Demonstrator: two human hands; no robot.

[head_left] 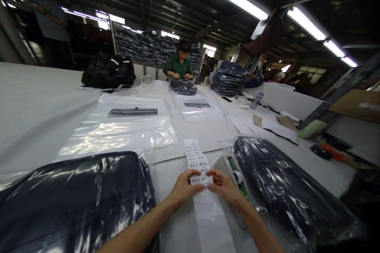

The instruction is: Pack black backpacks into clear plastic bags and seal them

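A long strip of white barcode labels [198, 161] runs up the table between my hands, its lower part [212, 221] blank. My left hand [184, 186] pinches the strip's left edge between thumb and fingers. On the right edge, my right hand [224, 185] grips it the same way. Beside my right hand stands a grey tray [222, 166] with white and green items in it, partly behind my forearm. To the left lies a dark bag in clear plastic [77, 193]. Another plastic-wrapped dark bag [285, 182] lies to the right.
Stacks of clear plastic bags [142, 126] lie farther up the white table. Across it, a person in green [181, 65] handles a dark bag [182, 86]. A black backpack [109, 71], a pile of wrapped bags [228, 79] and a purple bottle [257, 101] stand farther back.
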